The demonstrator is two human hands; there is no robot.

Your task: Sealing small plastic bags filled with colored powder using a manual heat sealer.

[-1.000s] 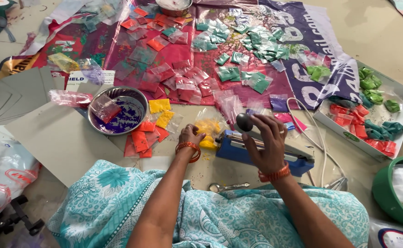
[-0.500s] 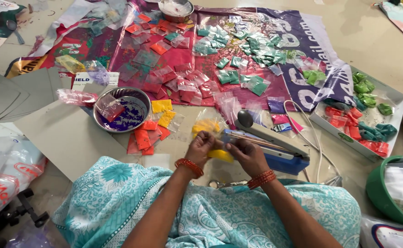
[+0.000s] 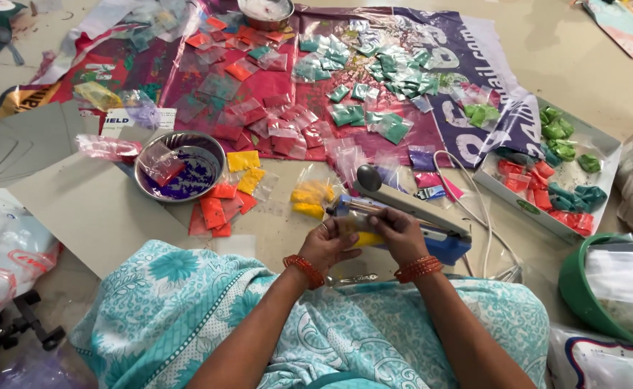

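Note:
Both hands hold one small clear packet of yellow powder (image 3: 365,238) at the front of a blue heat sealer (image 3: 431,232). My left hand (image 3: 331,243) pinches its left end and my right hand (image 3: 397,232) pinches its right end. The sealer's grey lever arm (image 3: 403,198) is raised, its round knob to the upper left. Just left of the sealer lie more yellow packets (image 3: 313,199). A metal spoon (image 3: 352,278) rests by my knee.
A steel bowl (image 3: 147,189) with purple powder sits at left, red and orange packets (image 3: 219,209) beside it. Red and green packets cover the printed sheet beyond. A white tray (image 3: 529,209) of red and green packets and a green tub (image 3: 583,302) stand at right.
My right hand left the sealer's lever, which rose, and joined my left hand on the yellow packet at the sealer's front. The view has shifted slightly.

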